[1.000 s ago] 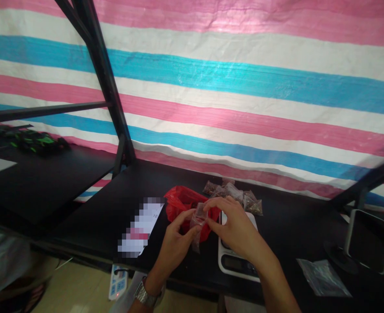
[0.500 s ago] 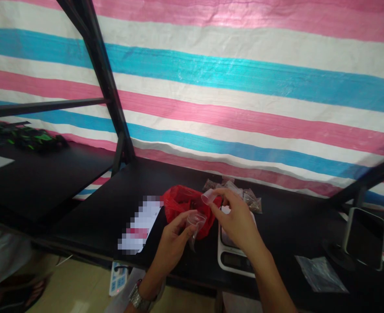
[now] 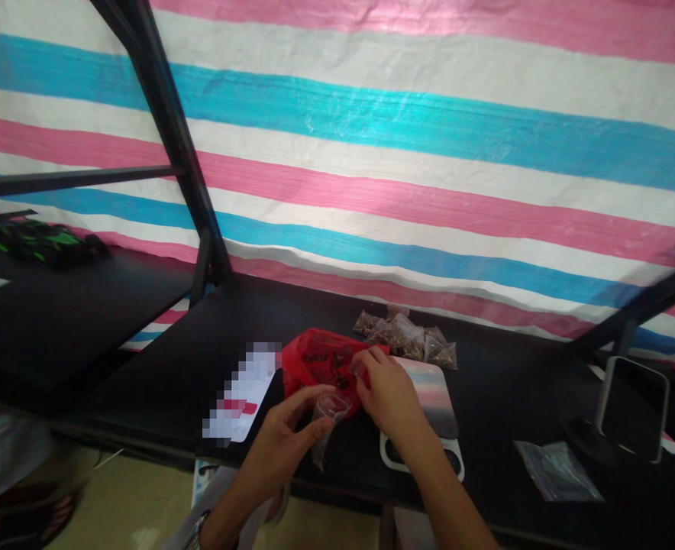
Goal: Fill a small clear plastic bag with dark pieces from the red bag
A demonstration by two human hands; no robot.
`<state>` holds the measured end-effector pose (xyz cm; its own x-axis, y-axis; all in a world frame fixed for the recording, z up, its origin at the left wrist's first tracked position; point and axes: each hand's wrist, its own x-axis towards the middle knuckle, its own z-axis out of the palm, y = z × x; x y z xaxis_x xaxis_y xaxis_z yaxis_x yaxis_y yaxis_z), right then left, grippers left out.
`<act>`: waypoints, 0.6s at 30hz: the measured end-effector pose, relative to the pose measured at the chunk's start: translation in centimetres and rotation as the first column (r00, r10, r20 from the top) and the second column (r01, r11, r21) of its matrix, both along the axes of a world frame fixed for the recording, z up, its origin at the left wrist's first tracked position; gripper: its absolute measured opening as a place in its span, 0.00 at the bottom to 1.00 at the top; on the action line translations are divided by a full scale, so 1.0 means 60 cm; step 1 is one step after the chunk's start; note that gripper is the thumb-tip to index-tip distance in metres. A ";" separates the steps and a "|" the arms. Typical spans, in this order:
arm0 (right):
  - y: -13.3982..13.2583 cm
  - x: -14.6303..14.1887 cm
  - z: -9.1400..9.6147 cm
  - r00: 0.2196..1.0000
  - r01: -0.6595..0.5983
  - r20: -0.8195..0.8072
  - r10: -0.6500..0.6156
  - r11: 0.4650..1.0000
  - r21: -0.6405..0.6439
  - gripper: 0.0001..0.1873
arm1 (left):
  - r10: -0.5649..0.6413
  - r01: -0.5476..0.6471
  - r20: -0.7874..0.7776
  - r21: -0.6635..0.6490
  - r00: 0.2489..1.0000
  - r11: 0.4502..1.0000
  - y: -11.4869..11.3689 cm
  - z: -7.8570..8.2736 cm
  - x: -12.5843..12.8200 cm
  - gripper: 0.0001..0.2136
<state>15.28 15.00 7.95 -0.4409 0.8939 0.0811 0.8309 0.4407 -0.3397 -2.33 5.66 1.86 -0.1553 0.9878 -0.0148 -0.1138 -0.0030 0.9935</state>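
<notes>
My left hand [image 3: 283, 439] pinches a small clear plastic bag [image 3: 326, 416] by its open mouth, just in front of a red plastic bag [image 3: 314, 357] lying on the black table [image 3: 211, 344]. My right hand [image 3: 386, 393] is closed round a small clear cup [image 3: 357, 367] and holds it at the red bag's opening, where dark bits show. Beneath my right wrist sits a white digital scale [image 3: 434, 412].
Several small filled clear bags [image 3: 409, 340] lie behind the scale. An empty clear bag [image 3: 555, 470] and a stand with a dark screen [image 3: 629, 409] are at the right. A white label card [image 3: 240, 393] lies left of the red bag. Black shelf posts [image 3: 171, 145] rise at the left.
My right hand lifted the small cup away from the clear bag, then lowered it to the red bag. My left hand kept hold of the clear bag, drifting slightly down.
</notes>
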 end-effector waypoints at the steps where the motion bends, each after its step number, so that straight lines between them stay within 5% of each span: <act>1: -0.002 -0.001 0.001 0.999 -0.007 -0.031 0.007 1.000 0.000 0.16 | -0.004 0.004 0.004 0.002 1.000 1.000 -0.001 0.000 -0.002 0.20; 6: -0.013 -0.007 0.006 0.970 -0.131 -0.212 0.120 0.991 -0.040 0.12 | -0.045 0.045 0.011 -0.008 0.999 0.999 -0.006 0.005 -0.005 0.20; 18: -0.002 -0.006 -0.009 0.998 -0.048 -0.035 0.048 0.999 -0.003 0.14 | -0.075 0.068 -0.150 -0.053 0.986 0.996 -0.007 0.017 0.002 0.19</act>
<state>14.93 14.88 7.39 -0.4804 0.8720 0.0933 0.7964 0.4784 -0.3699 -2.23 5.21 2.89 -0.0886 0.9951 -0.0438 0.0404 0.0476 0.9980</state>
